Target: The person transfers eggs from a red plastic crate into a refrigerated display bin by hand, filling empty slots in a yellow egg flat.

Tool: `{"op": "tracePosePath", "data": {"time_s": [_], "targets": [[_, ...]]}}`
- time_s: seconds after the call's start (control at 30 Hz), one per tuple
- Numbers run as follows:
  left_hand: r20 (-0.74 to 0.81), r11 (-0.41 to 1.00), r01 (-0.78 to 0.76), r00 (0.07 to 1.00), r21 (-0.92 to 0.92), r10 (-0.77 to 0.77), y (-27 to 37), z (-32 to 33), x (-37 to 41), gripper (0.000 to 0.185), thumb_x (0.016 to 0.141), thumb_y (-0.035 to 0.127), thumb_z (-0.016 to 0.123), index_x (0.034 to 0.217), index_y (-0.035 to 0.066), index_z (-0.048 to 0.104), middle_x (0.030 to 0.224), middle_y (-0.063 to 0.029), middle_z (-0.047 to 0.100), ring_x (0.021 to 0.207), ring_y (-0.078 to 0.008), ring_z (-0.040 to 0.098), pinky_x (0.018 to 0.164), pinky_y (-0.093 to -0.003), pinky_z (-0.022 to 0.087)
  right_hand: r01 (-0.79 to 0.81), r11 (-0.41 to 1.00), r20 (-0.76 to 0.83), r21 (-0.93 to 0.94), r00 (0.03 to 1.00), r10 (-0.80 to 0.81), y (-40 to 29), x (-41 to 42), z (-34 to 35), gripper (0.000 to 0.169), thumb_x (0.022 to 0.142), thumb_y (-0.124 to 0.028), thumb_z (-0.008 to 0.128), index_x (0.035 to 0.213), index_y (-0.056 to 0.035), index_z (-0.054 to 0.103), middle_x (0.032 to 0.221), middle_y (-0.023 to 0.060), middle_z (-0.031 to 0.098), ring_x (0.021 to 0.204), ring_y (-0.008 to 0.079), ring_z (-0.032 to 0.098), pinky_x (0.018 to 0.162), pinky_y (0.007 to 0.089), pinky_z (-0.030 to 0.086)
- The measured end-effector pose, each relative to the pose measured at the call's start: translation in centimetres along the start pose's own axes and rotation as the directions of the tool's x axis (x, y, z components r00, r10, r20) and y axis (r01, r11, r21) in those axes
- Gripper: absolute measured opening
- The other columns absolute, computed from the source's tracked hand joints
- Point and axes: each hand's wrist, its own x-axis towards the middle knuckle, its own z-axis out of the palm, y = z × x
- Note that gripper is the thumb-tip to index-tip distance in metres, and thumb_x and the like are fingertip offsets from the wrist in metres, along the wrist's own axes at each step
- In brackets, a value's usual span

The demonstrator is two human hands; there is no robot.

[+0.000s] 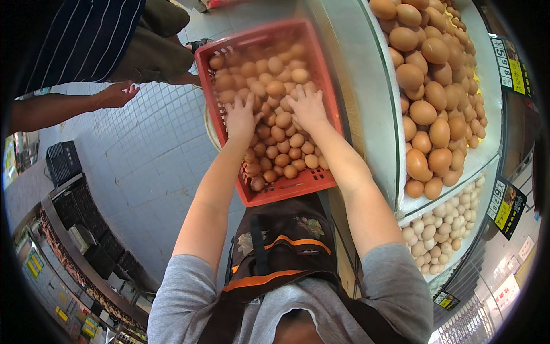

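A red plastic crate (279,195) full of loose brown eggs (282,160) stands in front of me, close to my apron. On the crate's left side, my left hand (241,119) lies palm down over the eggs, fingers spread and fingertips among the shells. Towards the crate's right wall, my right hand (308,106) rests on other eggs in the same way, its fingers apart. Neither hand visibly grips an egg, though the undersides of both are hidden. The far end of the crate looks hazy.
Along my right runs a glass-edged display counter (378,129) with a heap of brown eggs (436,96), paler eggs (447,223) and price signs (507,206). At upper left stands another person in a striped apron (86,41), one hand (118,93) hanging over the tiled floor (142,142).
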Motion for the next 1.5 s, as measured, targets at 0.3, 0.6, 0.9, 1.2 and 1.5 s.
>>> {"op": "tracePosePath", "data": {"time_s": [0.3, 0.6, 0.9, 1.2, 1.5], "targets": [[0.147, 0.976, 0.124, 0.984, -0.178, -0.098, 0.2, 0.3, 1.2, 0.055, 0.077, 0.043, 0.068, 0.12, 0.013, 0.049, 0.103, -0.0143, 0.06, 0.095, -0.0337, 0.058, 0.077, -0.0445, 0.05, -0.121, 0.981, 0.121, 0.149, 0.987, 0.103, -0.3, 0.7, 0.9, 0.045, 0.087, -0.016, 0.051, 0.13, -0.0262, 0.047, 0.139, 0.0188, 0.032, 0.108, 0.0365, 0.05, 0.082, 0.0484, 0.05], [0.174, 0.801, 0.192, 0.979, -0.567, -0.111, 1.9, 1.1, -0.2, 0.064, 0.074, 0.045, 0.072, 0.122, 0.006, 0.054, 0.118, -0.0225, 0.055, 0.105, -0.0369, 0.057, 0.089, -0.0415, 0.046, -0.324, 0.912, 0.104, 0.25, 0.946, 0.307, -2.0, 0.7, 1.4, 0.048, 0.078, -0.023, 0.066, 0.124, -0.0258, 0.051, 0.14, 0.0174, 0.028, 0.11, 0.0398, 0.044, 0.08, 0.0428, 0.052], [0.231, 0.845, 0.124, 0.973, -0.52, 0.0, 2.0, 3.3, 1.3, 0.068, 0.072, 0.047, 0.073, 0.127, 0.011, 0.054, 0.125, -0.0262, 0.049, 0.115, -0.0387, 0.05, 0.095, -0.0408, 0.043, -0.559, 0.802, 0.222, 0.212, 0.827, 0.517, -4.6, 2.4, -0.2, 0.035, 0.083, -0.022, 0.061, 0.116, -0.0253, 0.053, 0.142, 0.0147, 0.025, 0.108, 0.0399, 0.047, 0.078, 0.0473, 0.051], [0.342, 0.807, 0.242, 0.938, -0.539, -0.053, 2.1, 3.8, 1.5, 0.07, 0.072, 0.05, 0.072, 0.129, 0.015, 0.053, 0.137, -0.0241, 0.035, 0.12, -0.0368, 0.046, 0.1, -0.0408, 0.04, -0.583, 0.806, 0.28, 0.099, 0.794, 0.54, -4.8, 3.7, 1.1, 0.037, 0.086, -0.03, 0.058, 0.121, -0.0171, 0.055, 0.142, 0.0182, 0.025, 0.097, 0.0371, 0.052, 0.075, 0.042, 0.054], [0.437, 0.057, 0.436, 0.9, -0.898, -0.001, 1.6, 3.5, 0.4, 0.056, 0.078, 0.036, 0.072, 0.121, 0.005, 0.054, 0.126, -0.0117, 0.047, 0.109, -0.0222, 0.052, 0.089, -0.034, 0.045, -0.444, 0.816, 0.149, 0.37, 0.895, 0.42, -3.1, 1.6, -0.7, 0.042, 0.072, -0.036, 0.073, 0.104, -0.0127, 0.059, 0.125, 0.0175, 0.04, 0.094, 0.0353, 0.059, 0.077, 0.0381, 0.054]]}}
